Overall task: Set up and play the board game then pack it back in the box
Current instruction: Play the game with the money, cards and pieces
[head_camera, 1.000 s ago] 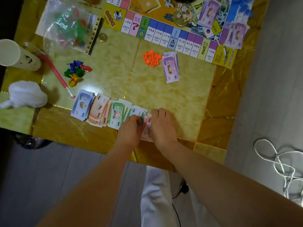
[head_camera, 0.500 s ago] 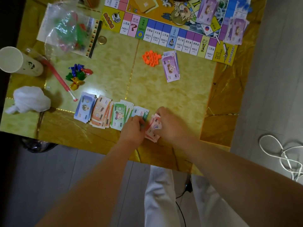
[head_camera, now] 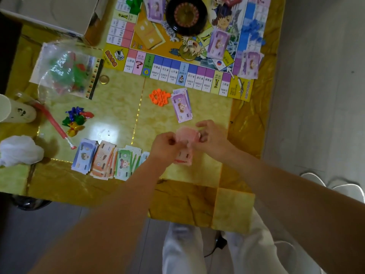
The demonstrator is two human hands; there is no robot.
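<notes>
My left hand and my right hand both pinch a stack of pink play-money notes, lifted just above the table near its front edge. More pink notes lie under the hands. A row of blue, orange and green notes is fanned out to the left. The game board lies at the back, with a black roulette wheel on it. Orange houses and a purple note pile sit in front of the board.
Coloured pawns and a red straw lie at the left, beside a paper cup and a white wad. A plastic bag of pieces and the open box are at the back left. A white cable lies on the floor.
Both hands gathered the pink notes off the table and lifted them up and to the right. The view shifted, showing more of the board.
</notes>
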